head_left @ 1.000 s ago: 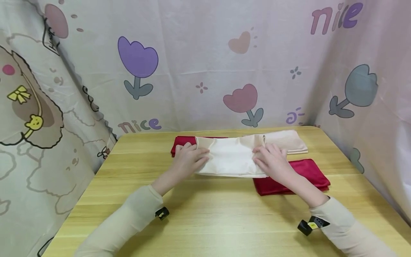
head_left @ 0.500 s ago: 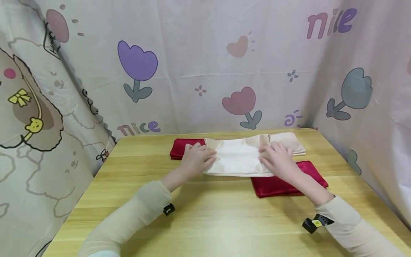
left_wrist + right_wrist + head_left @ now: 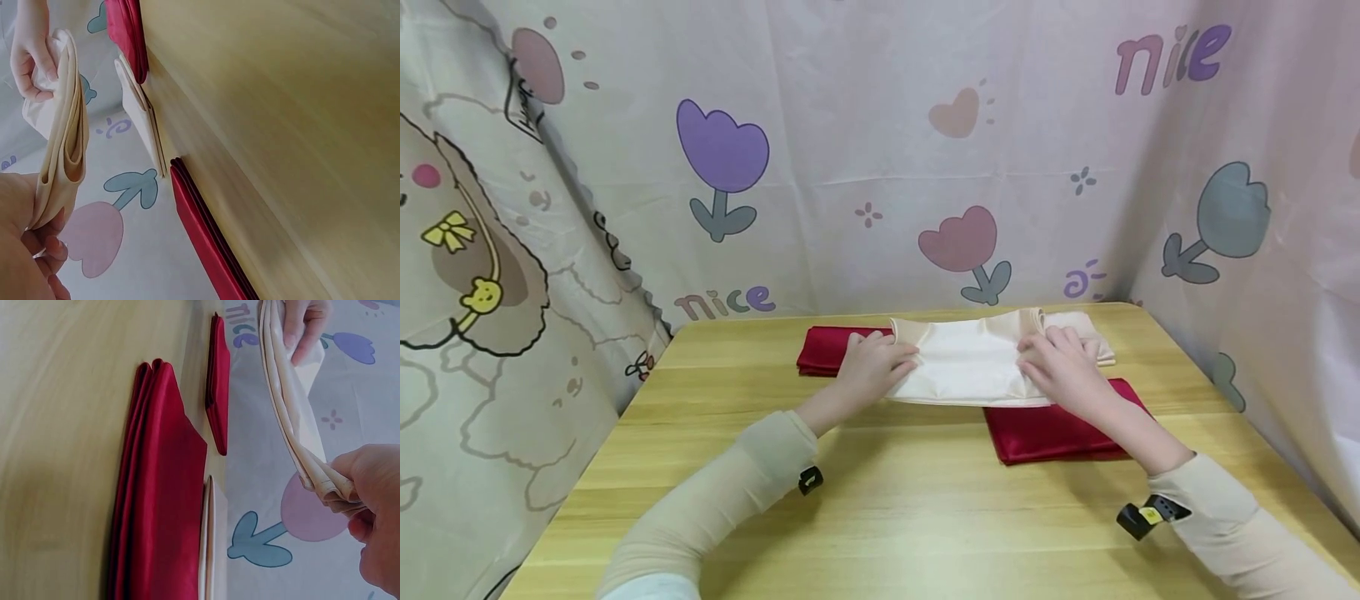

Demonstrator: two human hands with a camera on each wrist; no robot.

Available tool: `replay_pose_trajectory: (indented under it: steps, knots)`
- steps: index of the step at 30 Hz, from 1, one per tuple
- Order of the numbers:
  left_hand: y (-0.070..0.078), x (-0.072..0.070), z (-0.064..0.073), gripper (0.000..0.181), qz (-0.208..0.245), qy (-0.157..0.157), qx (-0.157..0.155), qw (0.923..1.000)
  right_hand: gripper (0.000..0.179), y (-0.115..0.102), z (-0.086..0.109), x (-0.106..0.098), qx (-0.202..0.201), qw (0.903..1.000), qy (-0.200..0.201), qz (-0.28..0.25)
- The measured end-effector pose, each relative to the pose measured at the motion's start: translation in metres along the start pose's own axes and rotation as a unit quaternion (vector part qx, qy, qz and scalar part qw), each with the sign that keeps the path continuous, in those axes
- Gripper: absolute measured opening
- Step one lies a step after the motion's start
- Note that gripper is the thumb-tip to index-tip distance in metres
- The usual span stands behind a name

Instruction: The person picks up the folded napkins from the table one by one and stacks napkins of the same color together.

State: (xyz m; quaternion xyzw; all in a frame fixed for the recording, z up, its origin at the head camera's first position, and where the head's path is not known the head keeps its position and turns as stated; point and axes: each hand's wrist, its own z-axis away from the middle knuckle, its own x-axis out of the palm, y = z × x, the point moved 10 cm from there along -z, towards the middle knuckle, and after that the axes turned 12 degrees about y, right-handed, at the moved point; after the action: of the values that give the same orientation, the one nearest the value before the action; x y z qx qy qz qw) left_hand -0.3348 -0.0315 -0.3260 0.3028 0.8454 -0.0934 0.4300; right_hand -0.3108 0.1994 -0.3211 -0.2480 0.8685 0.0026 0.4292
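Note:
A folded cream cloth [image 3: 970, 362], satiny and in several layers, hangs above the table between both hands. My left hand [image 3: 874, 364] pinches its left end, thumb on one face and fingers beneath, as the left wrist view shows. At the right end my right hand [image 3: 1063, 372] grips the layers between thumb and curled fingers. Below and to the right lies a folded red cloth [image 3: 1045, 437], partly covered by the right forearm. Another folded red cloth [image 3: 827, 348] sits behind the left hand. A second folded cream cloth [image 3: 1086, 329] lies behind the right hand, partly hidden.
The wooden table [image 3: 925, 517] carries the folded cloths along its far side. A printed curtain [image 3: 835, 125] hangs right behind the back edge and along both sides. Each wrist wears a black strap camera [image 3: 1138, 521].
Both hands have carried the held cream cloth to the right and slightly up. More of the back-left red cloth shows now, and less of the cream cloth behind.

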Motion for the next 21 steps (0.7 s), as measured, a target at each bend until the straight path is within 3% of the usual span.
replay_pose_trajectory:
  steps: [10, 21]
  knots:
    - [0.009, 0.005, -0.015, 0.022, -0.008, 0.012, 0.023, 0.9996, 0.016, 0.011, -0.007, -0.007, -0.01, 0.9997, 0.011, 0.018]
    - [0.018, 0.017, -0.03, 0.024, -0.039, -0.012, 0.031, 0.9987, 0.012, 0.021, -0.016, -0.02, -0.037, 0.9977, 0.039, 0.043]
